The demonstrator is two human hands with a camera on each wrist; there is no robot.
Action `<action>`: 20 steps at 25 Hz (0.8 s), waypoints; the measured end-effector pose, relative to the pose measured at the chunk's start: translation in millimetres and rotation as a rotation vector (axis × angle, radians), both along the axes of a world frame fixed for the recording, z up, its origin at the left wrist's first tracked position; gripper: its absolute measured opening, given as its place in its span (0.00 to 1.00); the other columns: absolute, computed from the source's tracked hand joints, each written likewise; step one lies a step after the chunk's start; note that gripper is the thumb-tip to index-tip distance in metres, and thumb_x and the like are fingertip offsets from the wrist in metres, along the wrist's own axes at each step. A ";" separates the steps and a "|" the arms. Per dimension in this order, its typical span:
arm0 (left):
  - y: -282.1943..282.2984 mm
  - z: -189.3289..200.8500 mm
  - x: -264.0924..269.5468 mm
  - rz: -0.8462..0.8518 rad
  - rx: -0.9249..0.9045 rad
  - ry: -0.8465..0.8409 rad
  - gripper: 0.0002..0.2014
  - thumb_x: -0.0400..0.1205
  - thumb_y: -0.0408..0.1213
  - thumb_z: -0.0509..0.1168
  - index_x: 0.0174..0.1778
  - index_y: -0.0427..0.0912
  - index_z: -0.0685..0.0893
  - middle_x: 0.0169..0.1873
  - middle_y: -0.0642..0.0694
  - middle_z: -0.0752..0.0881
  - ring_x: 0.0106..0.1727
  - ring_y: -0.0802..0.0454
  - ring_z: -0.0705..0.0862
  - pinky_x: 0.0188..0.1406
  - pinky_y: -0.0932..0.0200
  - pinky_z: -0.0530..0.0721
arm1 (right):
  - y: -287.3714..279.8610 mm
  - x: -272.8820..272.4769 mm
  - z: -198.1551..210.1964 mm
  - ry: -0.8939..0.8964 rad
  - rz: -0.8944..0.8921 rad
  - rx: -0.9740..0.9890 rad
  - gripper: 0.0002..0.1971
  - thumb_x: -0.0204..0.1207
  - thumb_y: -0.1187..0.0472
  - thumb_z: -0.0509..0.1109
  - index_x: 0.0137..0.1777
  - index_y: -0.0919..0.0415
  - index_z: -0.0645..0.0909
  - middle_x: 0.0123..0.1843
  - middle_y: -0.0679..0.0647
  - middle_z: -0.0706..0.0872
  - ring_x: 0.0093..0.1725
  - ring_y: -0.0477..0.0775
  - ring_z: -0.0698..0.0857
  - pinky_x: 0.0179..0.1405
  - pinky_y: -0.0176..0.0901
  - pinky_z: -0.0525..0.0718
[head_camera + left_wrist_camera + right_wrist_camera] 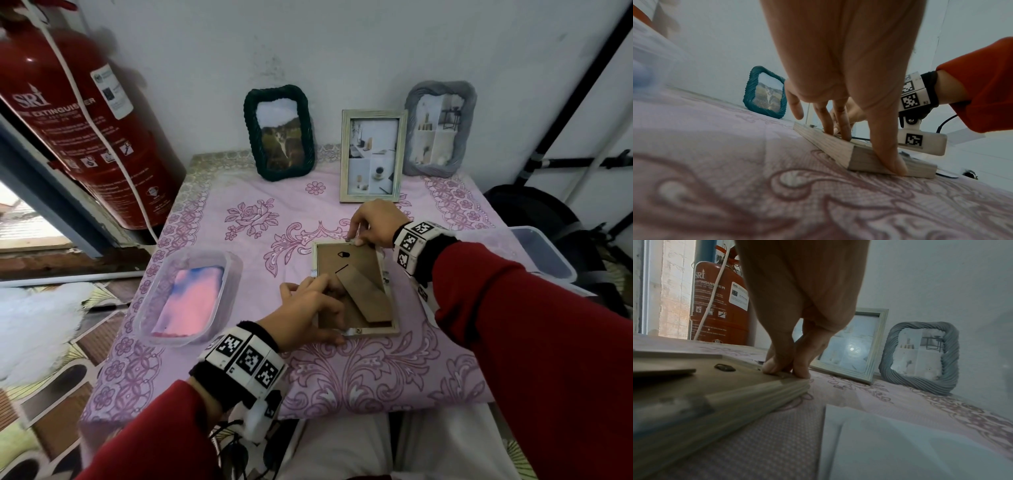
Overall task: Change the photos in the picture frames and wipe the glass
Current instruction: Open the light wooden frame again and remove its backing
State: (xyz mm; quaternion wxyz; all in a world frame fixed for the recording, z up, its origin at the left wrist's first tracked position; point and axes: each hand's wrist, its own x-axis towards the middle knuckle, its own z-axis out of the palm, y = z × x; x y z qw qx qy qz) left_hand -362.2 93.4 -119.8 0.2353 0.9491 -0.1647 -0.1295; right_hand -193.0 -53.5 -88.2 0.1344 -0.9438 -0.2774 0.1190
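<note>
A pale wooden picture frame (359, 263) lies face down on the pink flowered cloth, its brown backing and fold-out stand facing up. My left hand (318, 308) rests on its near left part. In the left wrist view the fingers (840, 129) press straight down on the back, and the thumb touches the near side of the frame (830, 146). My right hand (356, 236) pinches the frame's far edge (735, 394) at a small metal tab, thumb and fingers (777, 366) held together there.
Three frames stand against the back wall: dark green (279, 133), pale wood (373, 156) and grey (440, 128). A clear tub (233, 270) holding a pink cloth sits at the left. A red fire extinguisher (85, 120) leans at far left. A pale sheet (900, 443) lies right of the frame.
</note>
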 end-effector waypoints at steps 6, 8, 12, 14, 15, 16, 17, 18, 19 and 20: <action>-1.3 -0.9 -1.1 0.029 -0.006 0.010 0.08 0.71 0.49 0.74 0.34 0.59 0.79 0.64 0.55 0.69 0.67 0.56 0.63 0.54 0.54 0.56 | 2.5 -6.2 -2.0 -0.035 -0.032 -0.019 0.09 0.68 0.66 0.76 0.47 0.55 0.89 0.46 0.53 0.90 0.50 0.52 0.85 0.45 0.39 0.76; -1.1 -2.7 -1.3 0.046 -0.021 0.003 0.07 0.70 0.50 0.74 0.36 0.57 0.82 0.64 0.56 0.70 0.67 0.57 0.63 0.50 0.56 0.55 | -0.4 -11.2 -5.7 -0.066 -0.044 -0.002 0.09 0.70 0.67 0.74 0.48 0.54 0.89 0.48 0.53 0.89 0.52 0.54 0.85 0.47 0.42 0.78; 1.9 -4.4 -4.1 0.060 -0.045 0.005 0.08 0.70 0.52 0.74 0.39 0.55 0.86 0.65 0.61 0.70 0.70 0.63 0.62 0.44 0.57 0.52 | -5.4 -22.5 -11.0 -0.091 -0.042 0.001 0.14 0.76 0.70 0.65 0.56 0.56 0.87 0.59 0.58 0.83 0.61 0.60 0.81 0.56 0.49 0.78; 3.7 -2.1 -5.7 0.047 -0.055 0.008 0.08 0.71 0.55 0.72 0.40 0.57 0.86 0.64 0.63 0.73 0.69 0.65 0.64 0.47 0.58 0.52 | -7.0 -28.7 -10.1 -0.059 0.004 -0.018 0.17 0.76 0.69 0.63 0.62 0.60 0.84 0.63 0.61 0.82 0.64 0.60 0.79 0.62 0.47 0.77; 3.9 -0.5 -6.0 0.060 -0.077 -0.007 0.09 0.72 0.56 0.71 0.41 0.58 0.86 0.62 0.63 0.75 0.68 0.65 0.67 0.51 0.57 0.53 | -8.2 -32.5 -8.7 -0.030 0.020 -0.019 0.18 0.76 0.69 0.63 0.64 0.61 0.83 0.64 0.61 0.82 0.65 0.60 0.79 0.64 0.46 0.76; 3.8 0.9 -6.4 0.105 -0.124 -0.037 0.09 0.72 0.56 0.71 0.44 0.58 0.87 0.59 0.61 0.78 0.65 0.63 0.71 0.56 0.56 0.57 | -9.8 -37.0 -7.6 0.004 0.023 -0.015 0.18 0.76 0.68 0.63 0.65 0.63 0.81 0.65 0.61 0.83 0.66 0.60 0.79 0.66 0.46 0.76; 4.0 1.4 -5.7 0.184 -0.193 -0.082 0.10 0.74 0.53 0.71 0.48 0.56 0.87 0.57 0.57 0.81 0.62 0.61 0.75 0.59 0.56 0.63 | -11.0 -41.8 -6.7 0.027 0.015 -0.010 0.18 0.76 0.66 0.63 0.66 0.63 0.80 0.66 0.60 0.83 0.67 0.59 0.79 0.68 0.48 0.77; 4.7 1.7 -4.4 0.281 -0.265 -0.129 0.11 0.75 0.47 0.71 0.52 0.51 0.86 0.55 0.52 0.82 0.58 0.58 0.78 0.59 0.63 0.70 | -11.6 -47.2 -6.0 0.033 -0.004 -0.003 0.18 0.77 0.63 0.64 0.66 0.63 0.80 0.66 0.60 0.83 0.66 0.59 0.79 0.67 0.50 0.77; 5.3 1.7 -3.3 0.376 -0.321 -0.155 0.13 0.77 0.42 0.70 0.57 0.46 0.85 0.55 0.47 0.81 0.55 0.55 0.80 0.54 0.71 0.73 | -11.9 -53.7 -6.6 0.028 -0.035 0.018 0.17 0.77 0.60 0.65 0.64 0.63 0.80 0.64 0.60 0.83 0.65 0.60 0.80 0.65 0.52 0.79; 5.6 2.1 -2.4 0.458 -0.353 -0.150 0.16 0.77 0.37 0.70 0.61 0.42 0.82 0.56 0.43 0.80 0.53 0.53 0.80 0.48 0.77 0.74 | -11.7 -60.5 -8.2 0.019 -0.070 0.051 0.16 0.76 0.57 0.65 0.61 0.64 0.81 0.61 0.61 0.84 0.63 0.61 0.81 0.62 0.53 0.81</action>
